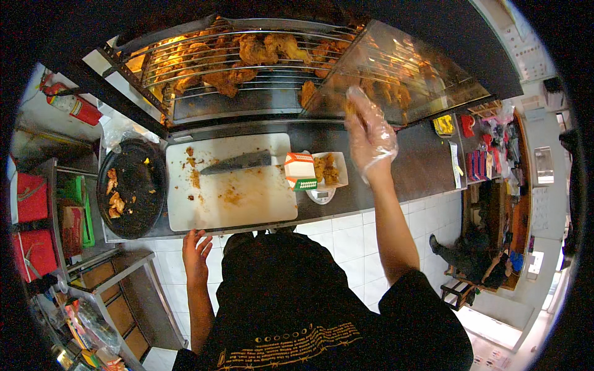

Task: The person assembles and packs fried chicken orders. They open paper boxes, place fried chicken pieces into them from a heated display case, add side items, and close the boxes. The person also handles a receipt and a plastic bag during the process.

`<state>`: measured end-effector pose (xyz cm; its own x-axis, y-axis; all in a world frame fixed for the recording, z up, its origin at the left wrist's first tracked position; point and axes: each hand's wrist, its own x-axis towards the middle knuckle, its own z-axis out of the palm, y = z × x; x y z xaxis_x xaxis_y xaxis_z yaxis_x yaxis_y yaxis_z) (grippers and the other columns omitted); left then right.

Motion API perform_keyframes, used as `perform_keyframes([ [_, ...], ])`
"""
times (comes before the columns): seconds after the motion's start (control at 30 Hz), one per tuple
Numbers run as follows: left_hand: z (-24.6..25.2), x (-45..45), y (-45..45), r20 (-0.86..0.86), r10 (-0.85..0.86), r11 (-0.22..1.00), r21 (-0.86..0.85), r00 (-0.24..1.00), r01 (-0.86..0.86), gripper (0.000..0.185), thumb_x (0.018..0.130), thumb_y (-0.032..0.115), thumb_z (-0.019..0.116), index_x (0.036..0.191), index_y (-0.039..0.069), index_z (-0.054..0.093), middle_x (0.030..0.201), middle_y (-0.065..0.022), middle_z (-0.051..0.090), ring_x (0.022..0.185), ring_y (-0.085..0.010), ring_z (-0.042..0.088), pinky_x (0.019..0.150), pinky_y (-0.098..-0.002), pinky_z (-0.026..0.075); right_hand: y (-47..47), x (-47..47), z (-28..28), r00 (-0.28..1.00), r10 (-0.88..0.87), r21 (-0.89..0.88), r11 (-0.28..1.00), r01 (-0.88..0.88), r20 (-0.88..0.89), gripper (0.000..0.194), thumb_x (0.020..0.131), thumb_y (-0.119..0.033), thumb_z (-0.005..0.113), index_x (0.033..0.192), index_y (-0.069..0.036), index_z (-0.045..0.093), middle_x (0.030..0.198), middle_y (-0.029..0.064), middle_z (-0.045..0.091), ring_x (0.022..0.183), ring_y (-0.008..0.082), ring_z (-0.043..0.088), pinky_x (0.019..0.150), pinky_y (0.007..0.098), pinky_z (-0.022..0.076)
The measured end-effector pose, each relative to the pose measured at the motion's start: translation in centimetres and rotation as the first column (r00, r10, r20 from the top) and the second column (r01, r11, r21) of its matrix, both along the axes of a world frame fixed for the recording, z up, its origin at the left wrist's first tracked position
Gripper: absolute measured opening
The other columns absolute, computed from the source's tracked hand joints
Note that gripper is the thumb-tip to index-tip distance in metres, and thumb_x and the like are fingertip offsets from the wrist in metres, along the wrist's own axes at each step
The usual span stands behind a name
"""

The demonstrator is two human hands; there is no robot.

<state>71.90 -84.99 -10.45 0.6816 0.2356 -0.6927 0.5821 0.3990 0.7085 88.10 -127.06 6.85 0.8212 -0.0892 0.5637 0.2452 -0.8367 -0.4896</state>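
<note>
My right hand [371, 127], in a clear plastic glove, is raised in front of the glass door [394, 69] of a lit display warmer; its fingers look curled and blurred, and I cannot tell whether it holds anything. Bare and loosely bent, my left hand [196, 246] hovers at the counter's front edge, fingers apart. Between them a white cutting board [250, 195] bears a wide knife blade [241, 161] and crumbs. A paper food box [300, 171] with orange and green print overlaps the board's right edge, beside an open carton [341, 169] of fried pieces on a white kitchen scale [320, 196].
Fried chicken [274, 48] lies on wire racks inside the warmer. A dark oval tray [134, 222] with scraps stands left of the board. A fire extinguisher [76, 106] hangs at upper left. A yellow container [444, 125] sits far right; another person [468, 255] is seated beyond the counter.
</note>
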Motion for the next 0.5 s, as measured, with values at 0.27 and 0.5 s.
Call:
perform_keyframes([
  [0.27, 0.3, 1.2, 0.6, 0.111, 0.028, 0.997, -0.07, 0.993, -0.021, 0.043, 0.102, 0.037, 0.052, 0.131, 0.006, 0.047, 0.122, -0.0122, 0.058, 0.107, -0.0265, 0.064, 0.091, -0.0378, 0.051, 10.5, 11.5, 10.2, 0.892, 0.402, -0.574, 0.788, -0.223, 0.206, 0.047, 0.085, -0.01, 0.064, 0.13, -0.019, 0.062, 0.131, 0.0152, 0.061, 0.108, 0.0368, 0.064, 0.095, 0.0442, 0.0528],
  [0.5, 0.1, -0.4, 1.9, 0.038, 0.085, 0.995, -0.055, 0.996, -0.083, 0.046, 0.1, 0.037, 0.052, 0.132, 0.005, 0.047, 0.122, -0.0128, 0.06, 0.106, -0.0278, 0.064, 0.093, -0.0399, 0.049, 10.4, 15.5, 11.8, 0.947, -0.011, -0.479, 0.864, -0.152, -0.321, 0.043, 0.09, -0.024, 0.058, 0.133, -0.02, 0.059, 0.117, 0.0169, 0.065, 0.103, 0.0391, 0.064, 0.088, 0.0468, 0.0539],
])
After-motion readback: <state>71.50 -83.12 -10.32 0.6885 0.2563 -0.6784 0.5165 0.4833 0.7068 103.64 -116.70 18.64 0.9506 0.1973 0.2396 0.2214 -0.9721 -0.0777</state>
